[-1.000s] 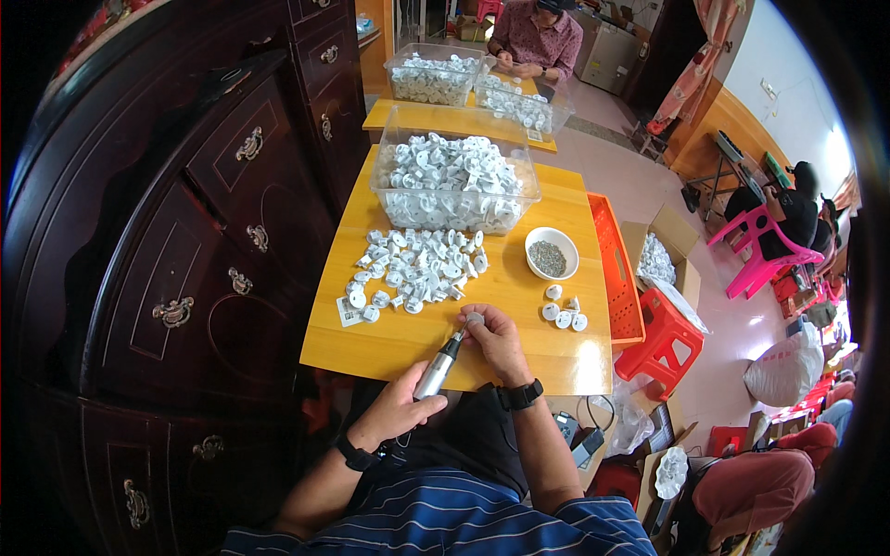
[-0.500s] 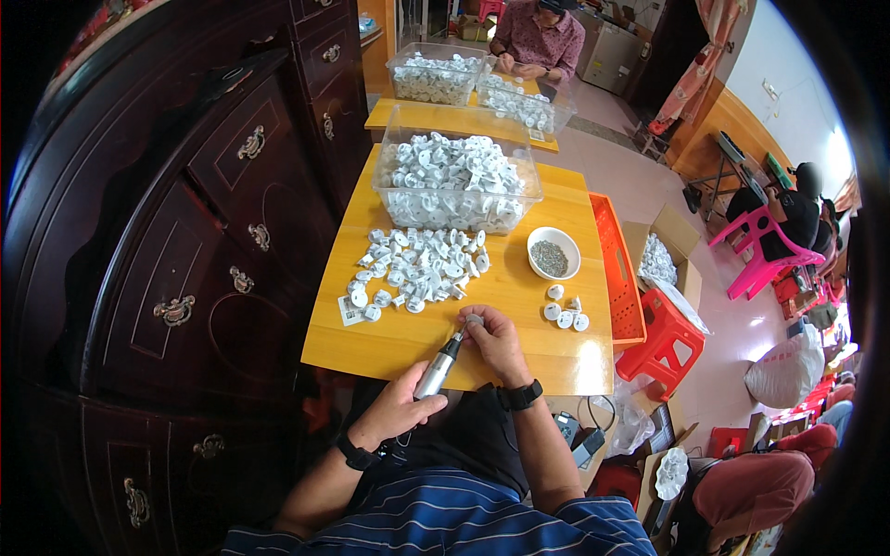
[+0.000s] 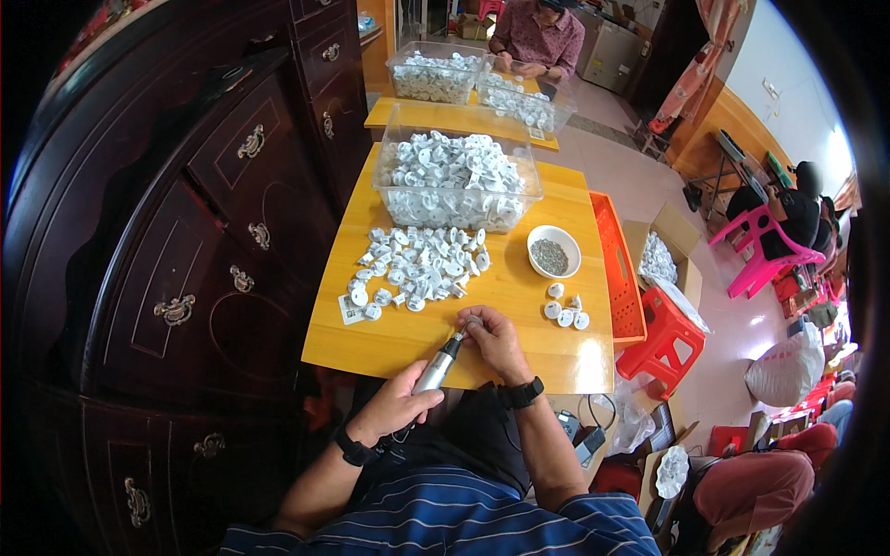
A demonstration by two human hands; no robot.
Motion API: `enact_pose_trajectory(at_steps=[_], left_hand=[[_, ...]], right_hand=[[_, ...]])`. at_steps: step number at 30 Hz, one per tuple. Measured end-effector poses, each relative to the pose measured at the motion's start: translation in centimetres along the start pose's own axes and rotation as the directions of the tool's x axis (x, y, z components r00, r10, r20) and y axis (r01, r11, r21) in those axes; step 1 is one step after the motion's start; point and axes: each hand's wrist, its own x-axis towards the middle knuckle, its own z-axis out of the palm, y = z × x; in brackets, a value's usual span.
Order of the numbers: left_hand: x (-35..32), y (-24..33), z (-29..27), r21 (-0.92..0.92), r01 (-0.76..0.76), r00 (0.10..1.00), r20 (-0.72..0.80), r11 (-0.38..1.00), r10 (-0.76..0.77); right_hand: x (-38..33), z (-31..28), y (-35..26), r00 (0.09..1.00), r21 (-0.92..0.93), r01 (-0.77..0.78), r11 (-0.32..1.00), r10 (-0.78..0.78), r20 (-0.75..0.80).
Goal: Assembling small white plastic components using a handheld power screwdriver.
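Note:
My left hand (image 3: 397, 404) is wrapped round a silver and black electric screwdriver (image 3: 434, 372), which slants up toward my right hand. Near the table's front edge, my right hand (image 3: 496, 341) pinches a small white plastic part (image 3: 474, 321), mostly covered by the fingers. The screwdriver's tip meets that part. Beyond my hands lies a loose pile of white plastic parts (image 3: 422, 266). Farther right, several more white parts (image 3: 565, 316) form a small group. A white bowl (image 3: 573, 243) of small metal screws (image 3: 549, 258) stands behind them.
A clear bin (image 3: 457, 208) heaped with white parts stands on the yellow table (image 3: 357, 341). Dark wooden cabinets (image 3: 213, 269) line the left. An orange crate (image 3: 619, 278) and red stool (image 3: 663, 338) are at the right. Another person (image 3: 540, 39) works at a far table.
The screwdriver's rear end and my left hand have shifted very slightly. My right hand stays in place, pinching the white part.

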Motion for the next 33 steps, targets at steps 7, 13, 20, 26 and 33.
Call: enact_pose_trajectory(at_steps=[7,13,20,26,33], left_hand=[[0.3,0.1,-0.1,-0.002,0.019,1.0,0.009,1.0,-0.019],[0.3,0.5,0.1,-0.056,0.034,0.999,0.021,0.998,-0.033],[-0.8,0.7,0.1,0.005,0.033,0.998,0.055,0.999,-0.034],[-1.7,0.0,-0.4,0.041,0.016,1.0,0.008,0.999,-0.016],[-2.1,0.9,-0.5,0.073,0.024,1.0,-0.005,0.997,-0.023]], right_hand=[[0.1,-0.2,0.1,1.0,-0.029,0.016,0.999,-0.016,0.007],[0.1,-0.3,0.0,1.0,0.024,0.002,1.0,-0.002,0.013],[0.0,-1.5,0.0,0.998,0.058,0.01,0.998,-0.006,-0.06],[-0.7,-6.1,-3.5,0.895,-0.873,0.096,0.477,-0.425,-0.134],[0.2,-10.3,-9.5,0.759,-0.92,0.004,0.393,-0.601,-0.253]])
